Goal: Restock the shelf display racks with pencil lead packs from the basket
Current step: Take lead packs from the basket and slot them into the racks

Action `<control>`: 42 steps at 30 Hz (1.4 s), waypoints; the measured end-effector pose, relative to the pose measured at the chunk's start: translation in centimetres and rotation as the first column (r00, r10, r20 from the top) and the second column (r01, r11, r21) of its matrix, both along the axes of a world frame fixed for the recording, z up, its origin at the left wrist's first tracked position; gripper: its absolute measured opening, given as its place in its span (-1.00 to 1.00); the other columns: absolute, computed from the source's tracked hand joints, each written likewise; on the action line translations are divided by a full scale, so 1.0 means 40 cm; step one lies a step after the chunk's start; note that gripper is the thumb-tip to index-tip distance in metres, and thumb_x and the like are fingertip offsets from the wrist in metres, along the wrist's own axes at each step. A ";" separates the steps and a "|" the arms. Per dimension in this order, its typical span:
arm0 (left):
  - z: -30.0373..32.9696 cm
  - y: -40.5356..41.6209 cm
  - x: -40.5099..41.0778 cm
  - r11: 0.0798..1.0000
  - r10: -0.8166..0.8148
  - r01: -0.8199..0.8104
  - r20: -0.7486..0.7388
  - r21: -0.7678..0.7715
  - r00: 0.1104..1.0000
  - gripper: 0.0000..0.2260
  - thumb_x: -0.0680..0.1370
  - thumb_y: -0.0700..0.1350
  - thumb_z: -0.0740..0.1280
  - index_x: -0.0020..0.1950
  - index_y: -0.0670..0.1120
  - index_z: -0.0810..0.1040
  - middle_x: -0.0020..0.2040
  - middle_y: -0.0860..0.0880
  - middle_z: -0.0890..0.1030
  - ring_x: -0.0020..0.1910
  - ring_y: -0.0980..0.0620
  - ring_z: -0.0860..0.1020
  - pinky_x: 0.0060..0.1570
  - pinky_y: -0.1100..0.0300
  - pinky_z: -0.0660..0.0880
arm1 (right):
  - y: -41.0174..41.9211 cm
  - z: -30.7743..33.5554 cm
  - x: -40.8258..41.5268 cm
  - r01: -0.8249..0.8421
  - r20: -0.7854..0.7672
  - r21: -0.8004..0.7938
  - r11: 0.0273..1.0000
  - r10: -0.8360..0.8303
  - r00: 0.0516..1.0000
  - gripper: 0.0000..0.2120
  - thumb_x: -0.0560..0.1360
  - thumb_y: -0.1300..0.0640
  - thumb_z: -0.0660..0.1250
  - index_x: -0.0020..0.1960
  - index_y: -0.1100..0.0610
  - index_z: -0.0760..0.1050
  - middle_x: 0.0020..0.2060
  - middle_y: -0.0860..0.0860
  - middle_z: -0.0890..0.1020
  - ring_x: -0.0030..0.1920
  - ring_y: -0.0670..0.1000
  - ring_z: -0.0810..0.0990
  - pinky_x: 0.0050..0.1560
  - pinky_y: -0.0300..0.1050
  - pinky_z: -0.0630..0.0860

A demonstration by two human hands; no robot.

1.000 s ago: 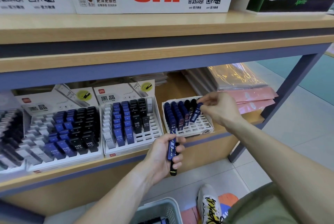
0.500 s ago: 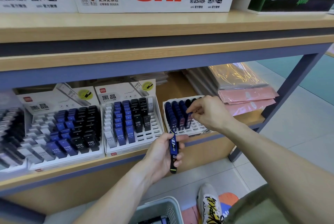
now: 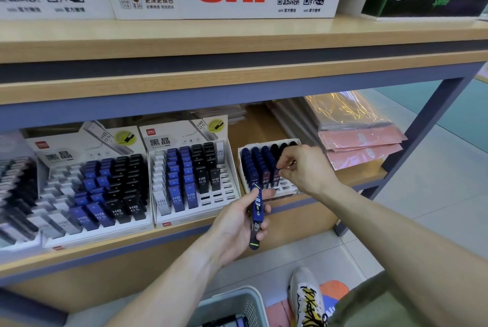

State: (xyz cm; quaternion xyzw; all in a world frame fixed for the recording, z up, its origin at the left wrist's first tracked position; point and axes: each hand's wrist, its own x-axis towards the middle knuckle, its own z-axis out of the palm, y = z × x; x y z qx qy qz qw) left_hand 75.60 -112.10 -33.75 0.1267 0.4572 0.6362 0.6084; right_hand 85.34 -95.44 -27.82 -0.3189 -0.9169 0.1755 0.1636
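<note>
Below, left hand (image 3: 239, 217) around lead packs (image 3: 257, 206).

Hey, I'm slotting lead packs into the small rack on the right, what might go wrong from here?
1. The left hand holds a few blue packs loosely out past the shelf edge; one may slip and fall beside the basket.
2. The right hand is working tightly among the upright packs in the small rack; a nudge might tip neighbours.
3. That rack sits near the shelf's front edge, so pressing down hard might shift it.
</note>
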 end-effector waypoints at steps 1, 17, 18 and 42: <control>0.000 -0.001 0.000 1.000 -0.004 0.004 -0.003 0.006 1.000 -0.64 0.69 0.03 0.22 0.33 -0.15 0.61 -0.20 -0.05 0.53 -0.38 0.03 0.39 -0.41 0.15 0.22 | -0.002 0.001 0.001 0.004 0.009 0.011 1.000 -0.004 1.000 -0.84 0.41 0.25 0.51 -0.13 0.00 0.65 -0.22 -0.10 0.68 -0.18 -0.08 0.63 -0.14 -0.22 0.49; 0.001 -0.004 -0.002 0.994 -0.094 0.099 -0.089 0.051 0.992 -0.55 0.63 0.03 0.32 0.40 -0.24 0.47 -0.19 -0.09 0.52 -0.36 0.02 0.38 -0.41 0.14 0.19 | -0.099 0.067 0.024 -0.054 -0.111 -0.772 0.633 -0.050 0.993 -0.84 0.45 0.20 0.56 -0.03 0.26 0.69 -0.23 0.09 0.74 -0.18 0.01 0.75 -0.27 -0.36 0.55; 0.000 -0.004 -0.002 0.995 -0.080 0.086 -0.121 0.050 0.989 -0.57 0.63 0.02 0.34 0.37 -0.26 0.49 -0.19 -0.09 0.53 -0.36 0.02 0.37 -0.41 0.14 0.19 | -0.099 0.066 0.024 -0.054 -0.117 -0.772 0.633 -0.058 0.991 -0.82 0.43 0.19 0.58 -0.04 0.26 0.69 -0.25 0.08 0.74 -0.20 0.01 0.75 -0.29 -0.36 0.54; -0.020 -0.008 0.001 0.973 0.191 -0.202 -0.104 -0.114 0.976 -0.69 0.55 -0.33 0.20 0.21 -0.21 0.63 -0.16 -0.10 0.53 -0.46 0.04 0.35 -0.46 0.18 0.20 | -0.060 0.042 0.008 -0.069 -0.192 -0.261 0.963 0.018 0.981 -0.85 0.44 0.21 0.55 -0.04 0.02 0.71 -0.21 -0.12 0.70 -0.21 -0.19 0.68 -0.09 -0.31 0.61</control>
